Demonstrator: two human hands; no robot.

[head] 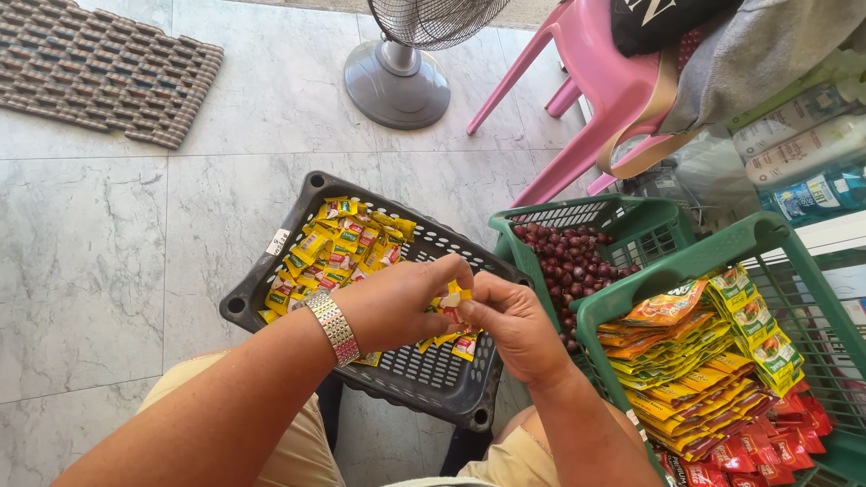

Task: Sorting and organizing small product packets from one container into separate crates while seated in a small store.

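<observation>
- Hands meet over the dark grey plastic crate (271, 287), which rests on the person's lap.
- Left hand (397, 302), with a metal watch band (332, 326) on its wrist, pinches the top of a strip of small yellow sachets (456, 317) between thumb and fingertips.
- Right hand (516, 325) closes its fingers on the same strip from the other side, so both hands grip it, fingers narrow and curled, touching each other.
- Strip hangs down from the fingers to the crate's perforated floor; its lower sachets (yellow with red patches) dangle just under the hands.
- More yellow sachets (338, 245) of the same kind lie heaped in the far half of the crate, well apart from the hands.
- Green basket (577, 213) stands just beside the crate on the right, holding small dark red shallots (573, 261).
- Second green basket (762, 233), nearer the right edge, holds stacked orange and yellow packets (686, 361) and red packets (767, 446) lower down.
- Pedestal fan base (395, 86) stands on the grey marble floor (90, 271) beyond the crate, with a brown ribbed mat (99, 63) at the upper left.
- Pink plastic chair (595, 81) stands at the upper right, cloth piled on it.
</observation>
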